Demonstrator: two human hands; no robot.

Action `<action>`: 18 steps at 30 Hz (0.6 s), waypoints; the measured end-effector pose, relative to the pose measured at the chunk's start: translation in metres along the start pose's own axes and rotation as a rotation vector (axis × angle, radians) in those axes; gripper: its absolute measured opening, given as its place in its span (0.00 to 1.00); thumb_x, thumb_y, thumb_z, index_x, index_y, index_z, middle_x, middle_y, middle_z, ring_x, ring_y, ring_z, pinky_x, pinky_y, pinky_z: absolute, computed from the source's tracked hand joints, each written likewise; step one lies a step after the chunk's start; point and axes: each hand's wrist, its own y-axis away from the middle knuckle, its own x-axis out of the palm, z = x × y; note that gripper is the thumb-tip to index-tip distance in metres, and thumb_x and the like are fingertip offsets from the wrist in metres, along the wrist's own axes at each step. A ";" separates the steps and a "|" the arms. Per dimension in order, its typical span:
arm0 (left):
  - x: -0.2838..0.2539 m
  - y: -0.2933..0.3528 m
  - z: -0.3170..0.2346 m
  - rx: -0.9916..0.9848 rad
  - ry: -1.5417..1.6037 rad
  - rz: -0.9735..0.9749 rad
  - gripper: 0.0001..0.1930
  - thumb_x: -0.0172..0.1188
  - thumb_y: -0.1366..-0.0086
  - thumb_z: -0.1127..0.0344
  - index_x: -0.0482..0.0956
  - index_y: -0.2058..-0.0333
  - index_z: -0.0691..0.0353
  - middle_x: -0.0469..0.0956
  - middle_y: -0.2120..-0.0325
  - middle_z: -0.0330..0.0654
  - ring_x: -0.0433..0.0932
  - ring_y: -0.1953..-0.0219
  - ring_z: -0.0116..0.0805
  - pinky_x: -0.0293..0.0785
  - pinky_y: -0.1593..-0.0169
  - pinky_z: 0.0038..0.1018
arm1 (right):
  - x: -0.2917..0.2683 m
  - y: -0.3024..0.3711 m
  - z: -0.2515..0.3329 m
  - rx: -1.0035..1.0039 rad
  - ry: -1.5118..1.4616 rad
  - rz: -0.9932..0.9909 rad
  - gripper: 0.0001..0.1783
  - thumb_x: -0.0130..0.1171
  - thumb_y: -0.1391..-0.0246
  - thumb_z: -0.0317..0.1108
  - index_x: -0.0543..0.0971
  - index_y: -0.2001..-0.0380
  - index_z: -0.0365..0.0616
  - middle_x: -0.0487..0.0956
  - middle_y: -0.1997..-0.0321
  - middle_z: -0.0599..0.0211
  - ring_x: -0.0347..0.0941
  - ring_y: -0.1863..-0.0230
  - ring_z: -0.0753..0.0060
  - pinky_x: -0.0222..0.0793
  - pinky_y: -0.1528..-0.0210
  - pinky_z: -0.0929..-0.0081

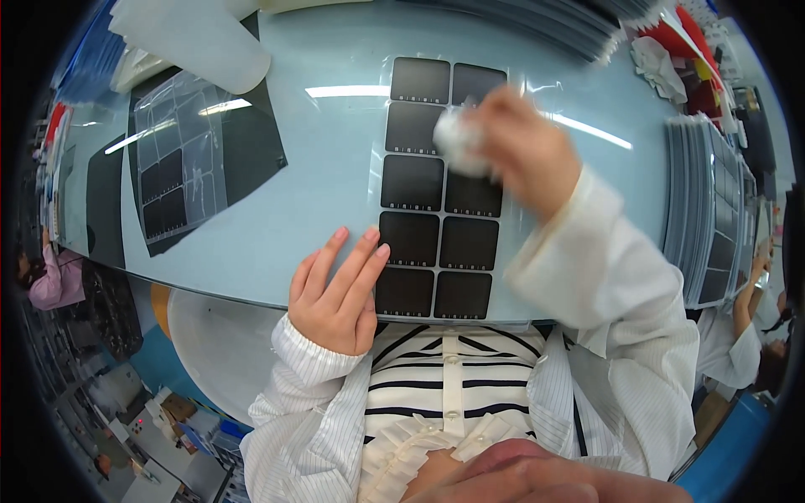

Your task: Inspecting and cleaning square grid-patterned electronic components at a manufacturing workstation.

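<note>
The right hand (530,155), blurred, pinches a white wad (457,141) over the far part of a paneled sheet (411,182), partly hiding its right column. The left hand (333,293) lies flat, fingers straight and slightly apart, fingertips at the sheet's left edge. Between the hands, the sheet's long axis runs away from the wearer, its far end leaning slightly right; small pale marks line each dark panel's near side.

Beyond the left hand, farther left, a clear sheet (197,159) overlaps a dark sheet (256,159), and a translucent white roll (197,42) crosses their far end. Past the right hand lie a stack of grey-blue sheets (520,25) and crumpled white paper (658,69); to its right stands another stack (692,210).

Under both hands, the pale blue counter (310,197) shines with reflected light strips. Well off to the left hand's left I see a person in pink (59,282); beyond the right arm, a co-worker's pale sleeve (728,345).
</note>
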 end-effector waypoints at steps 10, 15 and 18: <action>0.001 0.002 0.001 -0.035 -0.013 0.013 0.24 0.46 0.51 0.71 0.76 0.53 0.57 0.73 0.51 0.39 0.70 0.47 0.42 0.63 0.47 0.34 | 0.006 -0.011 0.026 -0.057 -0.049 0.240 0.15 0.62 0.63 0.26 0.74 0.66 0.42 0.72 0.70 0.62 0.74 0.75 0.59 0.72 0.77 0.71; 0.001 -0.002 -0.001 -0.022 -0.004 0.009 0.23 0.46 0.51 0.71 0.76 0.54 0.57 0.73 0.51 0.38 0.70 0.48 0.42 0.63 0.47 0.34 | -0.003 -0.034 -0.031 0.199 0.240 -0.106 0.12 0.59 0.57 0.25 0.75 0.65 0.39 0.72 0.71 0.59 0.72 0.76 0.59 0.68 0.77 0.69; 0.003 0.003 0.001 -0.038 0.006 0.021 0.23 0.47 0.52 0.71 0.76 0.54 0.57 0.73 0.51 0.38 0.70 0.48 0.43 0.63 0.47 0.34 | 0.018 -0.020 0.031 -0.065 -0.007 0.302 0.16 0.63 0.65 0.26 0.74 0.67 0.42 0.72 0.70 0.61 0.73 0.75 0.55 0.72 0.75 0.68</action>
